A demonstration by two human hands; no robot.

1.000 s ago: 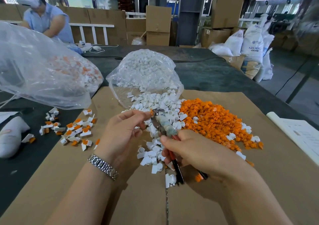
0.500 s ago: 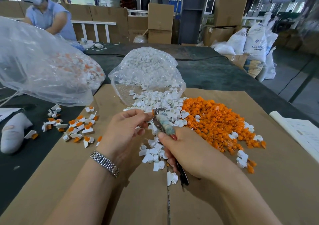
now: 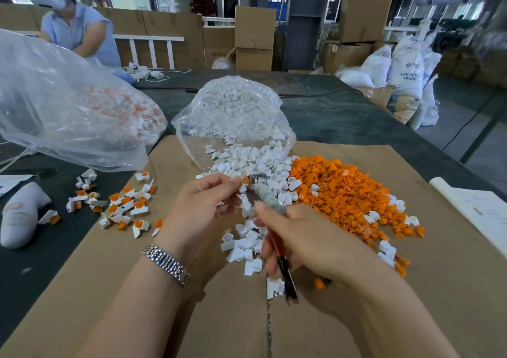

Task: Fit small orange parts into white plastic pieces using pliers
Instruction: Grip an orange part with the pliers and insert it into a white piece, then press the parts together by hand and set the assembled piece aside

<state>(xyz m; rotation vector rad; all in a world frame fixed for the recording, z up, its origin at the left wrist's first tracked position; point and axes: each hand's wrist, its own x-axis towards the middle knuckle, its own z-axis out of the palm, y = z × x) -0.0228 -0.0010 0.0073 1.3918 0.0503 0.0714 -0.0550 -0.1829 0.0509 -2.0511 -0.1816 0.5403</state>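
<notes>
Orange part (image 3: pixel 245 178) sits pinched in your left hand (image 3: pixel 204 206) fingertips, touching the nose of the pliers (image 3: pixel 264 197) your right hand (image 3: pixel 304 239) grips above the white pieces (image 3: pixel 248 243).

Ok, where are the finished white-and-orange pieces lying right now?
In the head view the finished pieces lie scattered to the left of the left hand, across the cardboard's left edge, just below the big clear bag.

Pliers (image 3: pixel 263 195) handles largely hidden inside right hand (image 3: pixel 310 237)
</notes>
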